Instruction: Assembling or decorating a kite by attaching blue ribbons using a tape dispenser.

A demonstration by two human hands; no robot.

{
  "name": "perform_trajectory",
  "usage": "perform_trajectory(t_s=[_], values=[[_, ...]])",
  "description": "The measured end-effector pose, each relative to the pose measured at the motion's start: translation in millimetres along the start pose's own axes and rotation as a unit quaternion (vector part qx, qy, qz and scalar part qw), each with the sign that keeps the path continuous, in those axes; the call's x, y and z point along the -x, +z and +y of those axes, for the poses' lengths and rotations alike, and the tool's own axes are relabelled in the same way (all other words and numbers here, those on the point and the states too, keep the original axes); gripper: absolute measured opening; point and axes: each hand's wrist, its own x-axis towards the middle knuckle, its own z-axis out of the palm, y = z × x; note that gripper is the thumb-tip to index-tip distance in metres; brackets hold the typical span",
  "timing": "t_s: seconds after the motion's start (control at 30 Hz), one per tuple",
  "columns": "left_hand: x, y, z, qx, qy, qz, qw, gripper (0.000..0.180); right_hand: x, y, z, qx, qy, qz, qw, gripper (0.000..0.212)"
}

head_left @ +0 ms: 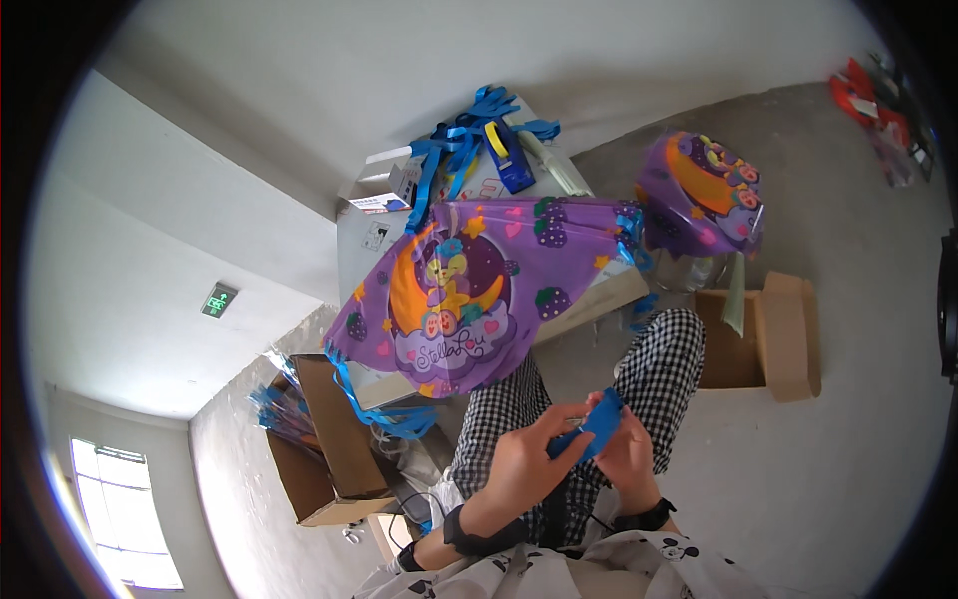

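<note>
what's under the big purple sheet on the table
The white table shows past the left edge of the purple sheet. Anything else lying beneath the sheet is covered and can't be seen.

To my left I see 1 open brown carton (339, 429), a green wall sign (220, 299) and a window (125, 519), and to my right 1 open tan box (791, 339) and a red bundle (855, 95).

A: Light?
B: Daylight, window (125, 514) lower left, panes blown out. Exit sign (220, 299) glows green.
A: Shadows?
B: Soft, on far wall (639, 45).
A: Optics?
B: Fisheye: bent edges, black rim, blue fringe lower left. Fine detail soft.
</note>
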Motion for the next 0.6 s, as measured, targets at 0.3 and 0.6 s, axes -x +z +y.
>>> perform_trajectory(t_s=[0.3,0.6], values=[[-25.2,24.4,-55.5,-0.009,0.022,-0.045,0.999,0.043,-19.2,63.1,-74.7,0.035,-0.145,-0.046,0.988,0.029],[-44.3,2.4,-107.7,0.173,0.093,0.037,0.98,0.032,-48.1,149.2,-15.5,0.48,-0.166,-0.198,0.838,0.021]])
